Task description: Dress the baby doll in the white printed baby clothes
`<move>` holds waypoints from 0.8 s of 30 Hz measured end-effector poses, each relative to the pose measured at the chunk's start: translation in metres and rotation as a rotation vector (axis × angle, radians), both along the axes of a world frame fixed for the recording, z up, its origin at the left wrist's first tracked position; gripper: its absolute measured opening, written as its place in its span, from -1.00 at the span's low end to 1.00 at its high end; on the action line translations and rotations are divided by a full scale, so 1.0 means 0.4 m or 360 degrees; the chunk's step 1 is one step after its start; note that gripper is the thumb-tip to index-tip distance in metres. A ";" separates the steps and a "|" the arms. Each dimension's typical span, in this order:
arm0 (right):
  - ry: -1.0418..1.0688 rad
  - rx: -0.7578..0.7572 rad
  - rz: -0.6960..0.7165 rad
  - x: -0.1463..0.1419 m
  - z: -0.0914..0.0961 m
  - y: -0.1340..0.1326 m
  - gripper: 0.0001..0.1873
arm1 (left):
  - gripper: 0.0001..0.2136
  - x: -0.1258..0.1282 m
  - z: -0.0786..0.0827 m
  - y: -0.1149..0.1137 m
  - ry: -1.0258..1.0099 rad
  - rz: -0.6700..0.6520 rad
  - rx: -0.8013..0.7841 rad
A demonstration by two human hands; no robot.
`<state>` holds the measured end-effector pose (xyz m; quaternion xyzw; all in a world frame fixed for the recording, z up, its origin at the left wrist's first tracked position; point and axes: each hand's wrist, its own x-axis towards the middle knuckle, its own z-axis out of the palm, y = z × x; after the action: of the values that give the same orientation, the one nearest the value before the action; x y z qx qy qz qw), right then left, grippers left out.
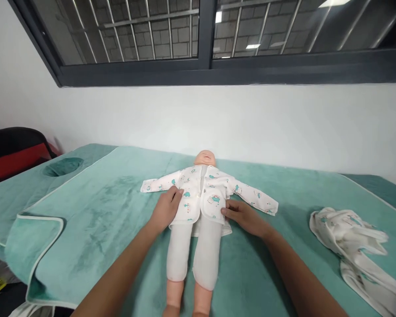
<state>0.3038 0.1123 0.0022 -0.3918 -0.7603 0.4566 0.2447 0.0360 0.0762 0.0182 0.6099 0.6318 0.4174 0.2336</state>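
Observation:
A baby doll [204,157] lies on its back, its head toward the wall and its feet toward me. It wears a white baby jacket [190,200] with green and orange prints, sleeves spread to both sides, the two front halves nearly meeting along the middle. White padded cloth covers the legs [207,253]; the lower shins are bare. My left hand [167,207] is closed at the jacket's left side edge, fingertips on the fabric. At the opposite side, my right hand [242,215] pinches the jacket's edge near the lower hem.
A teal cover [95,229] with white piping spreads over the bed, folded at the left and with a round hole [63,167]. Crumpled white printed clothing [353,237] lies at the right. Behind stand a white wall and a barred window [204,44]. A red-and-black bag [16,154] sits far left.

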 end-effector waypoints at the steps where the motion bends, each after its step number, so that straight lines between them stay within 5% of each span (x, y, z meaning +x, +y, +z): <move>1: 0.0045 -0.0047 0.0026 0.000 -0.002 -0.002 -0.57 | -0.65 0.004 0.012 0.006 -0.0036 0.0019 0.0059; 5: 0.0193 -0.0185 -0.0051 0.009 0.002 -0.012 -0.55 | -0.64 0.013 0.036 0.023 -0.0197 0.0042 0.0193; 11: 0.0101 -0.0211 -0.0078 0.028 0.000 -0.046 -0.49 | -0.59 -0.023 -0.031 0.023 -0.0407 0.0032 -0.0028; 18: 0.0085 0.0270 -0.0976 0.013 -0.032 -0.048 -0.60 | -0.63 -0.053 -0.064 0.035 -0.0343 0.0027 -0.0032; 24: 0.0297 0.0215 -0.0651 -0.060 -0.033 0.012 -0.57 | -0.40 -0.038 -0.050 0.048 -0.0652 -0.0185 -0.0285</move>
<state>0.2799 0.1172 -0.0111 -0.4765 -0.6680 0.3800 0.4270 0.0206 0.0954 -0.0019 0.5247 0.5696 0.4605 0.4339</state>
